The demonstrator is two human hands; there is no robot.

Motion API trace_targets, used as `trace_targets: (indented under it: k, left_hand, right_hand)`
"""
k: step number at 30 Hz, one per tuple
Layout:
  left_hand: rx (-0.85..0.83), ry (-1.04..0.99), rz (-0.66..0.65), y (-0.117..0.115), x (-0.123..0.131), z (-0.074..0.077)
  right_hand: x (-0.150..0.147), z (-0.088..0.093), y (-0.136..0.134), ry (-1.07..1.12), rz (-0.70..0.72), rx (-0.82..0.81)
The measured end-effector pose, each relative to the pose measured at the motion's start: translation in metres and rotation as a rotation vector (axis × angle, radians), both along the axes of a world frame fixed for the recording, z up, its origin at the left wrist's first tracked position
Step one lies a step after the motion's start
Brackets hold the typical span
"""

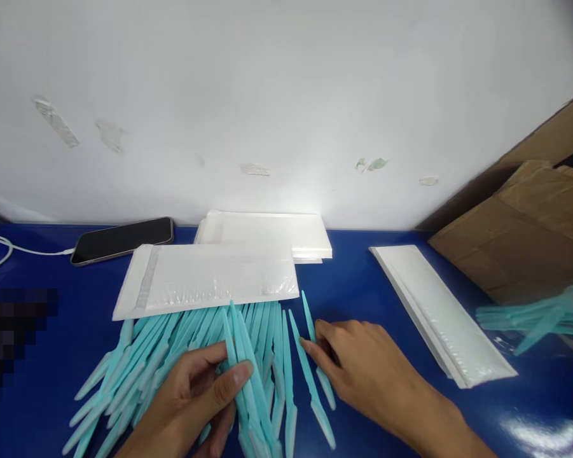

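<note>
Sticks (172, 343), teal plastic, slim and tapered: many fanned flat on the blue surface (357, 280) at 6 to 7 o'clock in view, their far ends tucked under an envelope (210, 277). Left hand (191, 394), at 6 o'clock: closed around a bundle (248, 381) of several sticks, thumb pressed across them. Right hand (362, 369), at 5 o'clock: palm down and not gripping, fingertips resting on a pair (310, 375) of sticks that lie just right of the fan. Envelope: white, padded, lying flat at centre. Stack (267, 232) of like envelopes: at 12 o'clock from it, against the wall (286, 95). Second pile (439, 312): at 3 o'clock, set aslant. Phone (121, 240): dark screen, at 10 o'clock, with a white cable (0, 248) plugged in. Cardboard box (524, 235): at 2 o'clock. Clear bag (538, 315) of more teal sticks: at 3 o'clock, at the edge of view.
</note>
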State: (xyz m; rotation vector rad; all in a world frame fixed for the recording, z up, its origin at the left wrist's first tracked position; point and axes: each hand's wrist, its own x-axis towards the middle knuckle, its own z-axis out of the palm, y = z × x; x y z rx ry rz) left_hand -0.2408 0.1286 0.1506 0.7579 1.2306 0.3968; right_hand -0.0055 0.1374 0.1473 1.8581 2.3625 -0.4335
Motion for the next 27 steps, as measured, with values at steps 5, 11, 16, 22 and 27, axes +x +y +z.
trace_targets:
  k: [5,11,16,22,27]
  left_hand:
    - [0.035,-0.032,0.008,0.0,-0.001,-0.009]
    - [-0.039,-0.029,-0.001,0.002,0.0,-0.001]
    - [-0.023,-0.01,-0.016,0.003,0.001,0.005]
    - [-0.033,0.024,-0.02,0.003,0.002,0.006]
    - [0.018,0.007,-0.043,0.004,0.001,0.003]
  right_hand:
    - [-0.018,-0.005,-0.011,0.029,0.031,0.026]
    - [-0.025,-0.008,-0.014,0.006,0.03,0.039]
    - [-0.022,-0.007,-0.014,-0.005,0.025,0.008]
    - [-0.017,-0.005,-0.013,-0.058,0.072,0.01]
    - [-0.016,-0.008,-0.01,-0.027,0.089,0.065]
